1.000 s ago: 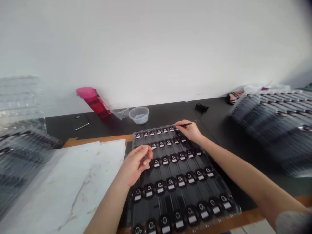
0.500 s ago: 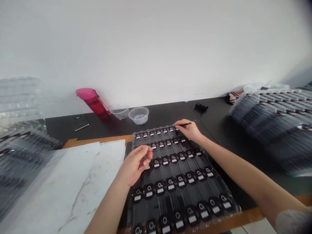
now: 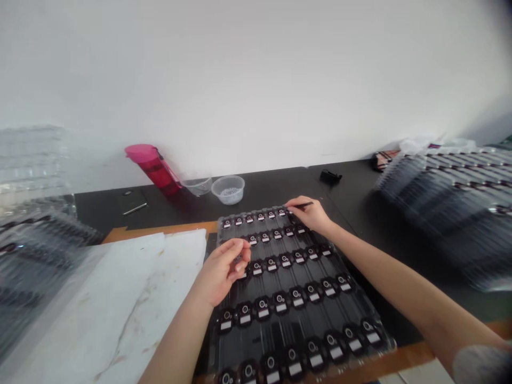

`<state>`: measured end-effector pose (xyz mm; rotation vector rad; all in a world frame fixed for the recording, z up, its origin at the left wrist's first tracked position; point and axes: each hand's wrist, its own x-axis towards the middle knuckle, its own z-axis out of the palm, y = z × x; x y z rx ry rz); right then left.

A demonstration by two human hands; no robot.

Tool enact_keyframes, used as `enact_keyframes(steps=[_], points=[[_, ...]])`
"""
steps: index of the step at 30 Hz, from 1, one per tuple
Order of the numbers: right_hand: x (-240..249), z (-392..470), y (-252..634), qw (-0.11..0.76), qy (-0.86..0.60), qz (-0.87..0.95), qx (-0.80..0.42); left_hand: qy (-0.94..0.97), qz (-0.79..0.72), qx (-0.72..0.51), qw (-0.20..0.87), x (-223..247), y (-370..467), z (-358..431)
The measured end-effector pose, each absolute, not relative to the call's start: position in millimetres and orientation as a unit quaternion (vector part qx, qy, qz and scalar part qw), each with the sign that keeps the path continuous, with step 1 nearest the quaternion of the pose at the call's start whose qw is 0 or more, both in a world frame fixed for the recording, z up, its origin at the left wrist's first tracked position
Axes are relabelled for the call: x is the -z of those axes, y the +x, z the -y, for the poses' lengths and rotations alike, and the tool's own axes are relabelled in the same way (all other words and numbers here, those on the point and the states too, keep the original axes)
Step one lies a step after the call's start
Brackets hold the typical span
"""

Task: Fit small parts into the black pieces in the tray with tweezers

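Note:
In front of me lies a clear plastic tray [image 3: 276, 332] with rows of small dark parts [image 3: 296, 297], each bearing a ring mark and a white label. My right hand [image 3: 316, 217] is at the tray's far right corner, closed around a thin black tool [image 3: 305, 205], perhaps tweezers; its tip is hidden by the fingers. Over the left side of the tray hovers my left hand [image 3: 224, 269], thumb and forefinger pinched together. Anything between those fingertips is too small to make out. Both forearms reach across the tray's sides.
Behind the tray stands a clear bowl [image 3: 228, 191] of tiny pale pieces, beside another clear container [image 3: 197, 185] and a pink bottle [image 3: 154, 168]. White sheets [image 3: 120, 304] lie to the left. Stacked trays [image 3: 448, 213] rise at right, more [image 3: 36, 277] at left. A black object [image 3: 330, 176] sits behind.

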<state>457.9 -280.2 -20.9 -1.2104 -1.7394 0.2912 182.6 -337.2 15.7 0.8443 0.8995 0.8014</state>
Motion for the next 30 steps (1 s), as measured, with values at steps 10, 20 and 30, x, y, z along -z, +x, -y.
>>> enact_keyframes(steps=[10, 20, 30], points=[[18.8, 279.1, 457.5, 0.459, -0.495, 0.73, -0.106, 0.386, -0.407, -0.368, 0.742, -15.4, 181.7, 337.4], [19.4, 275.4, 460.9, 0.466, -0.513, 0.714, -0.101, 0.391, -0.408, -0.367, 0.739, -16.2, 181.6, 337.4], [20.3, 276.4, 458.4, 0.462, -0.501, 0.724, -0.11, 0.387, -0.409, -0.368, 0.739, -13.8, 182.5, 336.7]])
